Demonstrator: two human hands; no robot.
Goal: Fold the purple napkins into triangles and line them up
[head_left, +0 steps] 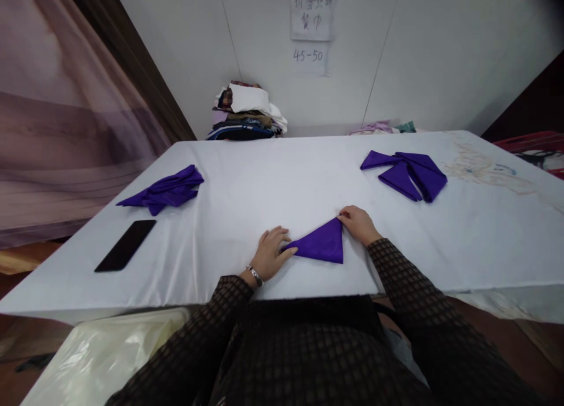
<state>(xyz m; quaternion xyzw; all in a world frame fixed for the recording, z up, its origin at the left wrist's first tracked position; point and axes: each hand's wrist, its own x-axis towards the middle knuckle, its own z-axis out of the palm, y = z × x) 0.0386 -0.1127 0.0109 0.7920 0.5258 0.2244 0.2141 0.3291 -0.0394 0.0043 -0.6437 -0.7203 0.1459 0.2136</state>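
Observation:
A purple cloth napkin (324,244) folded into a triangle lies near the front edge of the white-covered table (273,183). My left hand (269,256) rests on the table with its fingers pressed flat on the triangle's left corner. My right hand (360,224) sits at the triangle's upper right tip, fingers curled and pinching that point. A bracelet circles my left wrist.
A loose heap of purple napkins (165,190) lies at the left, and folded purple napkins (408,174) at the right. A black phone (126,245) lies near the left front edge. Stacked clothes (247,112) sit against the back wall. A pale plastic bag (101,353) is below left.

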